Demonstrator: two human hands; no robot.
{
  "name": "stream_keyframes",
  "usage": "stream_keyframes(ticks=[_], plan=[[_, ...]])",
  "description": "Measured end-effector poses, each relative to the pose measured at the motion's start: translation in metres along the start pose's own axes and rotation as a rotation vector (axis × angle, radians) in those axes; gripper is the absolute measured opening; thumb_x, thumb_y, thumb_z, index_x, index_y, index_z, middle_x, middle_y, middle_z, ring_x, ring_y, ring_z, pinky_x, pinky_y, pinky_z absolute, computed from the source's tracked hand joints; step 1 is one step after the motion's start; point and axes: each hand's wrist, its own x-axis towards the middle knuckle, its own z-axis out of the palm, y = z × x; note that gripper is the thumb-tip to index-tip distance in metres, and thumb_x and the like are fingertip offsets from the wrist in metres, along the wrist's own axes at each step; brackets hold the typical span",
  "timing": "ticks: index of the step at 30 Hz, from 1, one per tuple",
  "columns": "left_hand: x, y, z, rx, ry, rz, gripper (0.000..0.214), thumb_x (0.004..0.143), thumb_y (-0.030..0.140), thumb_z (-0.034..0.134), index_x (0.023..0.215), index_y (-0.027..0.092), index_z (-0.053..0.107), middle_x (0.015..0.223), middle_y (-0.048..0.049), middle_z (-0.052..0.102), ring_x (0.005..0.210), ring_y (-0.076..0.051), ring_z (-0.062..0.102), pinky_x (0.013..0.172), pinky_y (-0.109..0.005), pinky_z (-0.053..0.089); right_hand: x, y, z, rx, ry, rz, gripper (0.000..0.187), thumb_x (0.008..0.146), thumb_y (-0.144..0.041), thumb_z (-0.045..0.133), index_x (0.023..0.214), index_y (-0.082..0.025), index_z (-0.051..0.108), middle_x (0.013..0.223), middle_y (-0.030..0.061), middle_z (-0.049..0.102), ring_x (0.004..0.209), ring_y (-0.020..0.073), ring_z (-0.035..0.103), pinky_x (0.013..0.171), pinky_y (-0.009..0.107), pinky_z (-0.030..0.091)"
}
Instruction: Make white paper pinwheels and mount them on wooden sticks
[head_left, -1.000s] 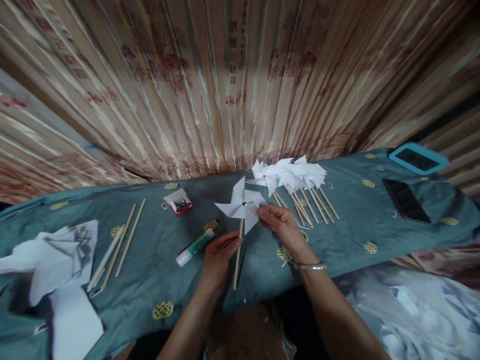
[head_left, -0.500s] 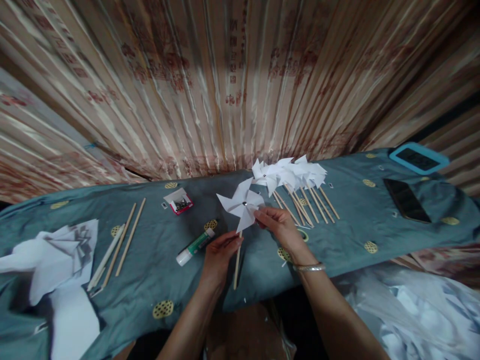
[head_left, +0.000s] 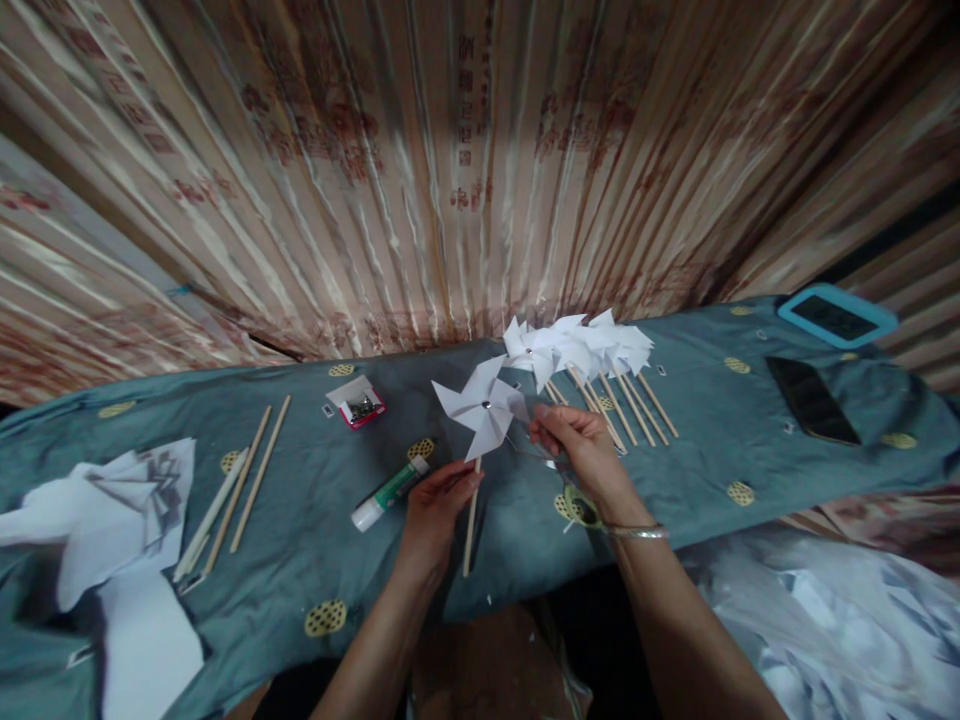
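Observation:
A white paper pinwheel with a shiny pin at its centre stands upright on a wooden stick. My left hand is closed around the stick just under the blades. Beside the right blade, which looks blurred, is my right hand, its fingers curled together at the blade's tip with nothing visible in them. Scissors with yellow-green handles lie under the right hand and are partly hidden. A green and white glue stick rests left of my left hand.
Several finished pinwheels lie at the back. An open red box of pins, loose sticks and white paper sheets are to the left. A phone and a blue-framed device lie right; a plastic bag sits below.
My right hand has moved a little to the right, away from the blade it was touching. The right blade is now blurred. My left hand stays on the stick.

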Motion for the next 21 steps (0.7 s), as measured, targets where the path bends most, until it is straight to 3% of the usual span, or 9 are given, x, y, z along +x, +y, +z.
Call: stream_keyframes(ticks=[8, 15, 21], plan=[[-0.0006, -0.0009, 0.0009, 0.007, 0.01, -0.003, 0.04, 0.04, 0.034, 0.094, 0.074, 0.018, 0.078, 0.077, -0.0046, 0.076, 0.07, -0.014, 0.064, 0.069, -0.025, 0.046, 0.0019, -0.0027, -0.0026, 0.077, 0.142, -0.098, 0.035, 0.07, -0.053, 0.077, 0.059, -0.02, 0.071, 0.055, 0.0005, 0.062, 0.048, 0.0087, 0.038, 0.049, 0.026, 0.03], [-0.0011, -0.0008, 0.0013, -0.007, 0.005, -0.012, 0.039, 0.041, 0.031, 0.093, 0.074, 0.017, 0.079, 0.077, -0.0055, 0.076, 0.071, -0.014, 0.064, 0.071, -0.025, 0.046, 0.0053, -0.0001, -0.0022, 0.077, 0.284, -0.086, 0.03, 0.062, -0.048, 0.081, 0.068, -0.02, 0.074, 0.063, 0.0017, 0.069, 0.054, 0.011, 0.047, 0.054, 0.025, 0.038], [-0.0011, -0.0012, 0.0008, 0.011, -0.004, -0.012, 0.038, 0.041, 0.031, 0.093, 0.074, 0.017, 0.079, 0.075, -0.0045, 0.075, 0.069, -0.013, 0.063, 0.069, -0.024, 0.045, 0.0078, 0.005, -0.0014, 0.0, 0.29, -0.123, 0.03, 0.065, -0.047, 0.077, 0.073, -0.019, 0.076, 0.077, 0.0035, 0.074, 0.067, 0.0151, 0.057, 0.066, 0.029, 0.046]])
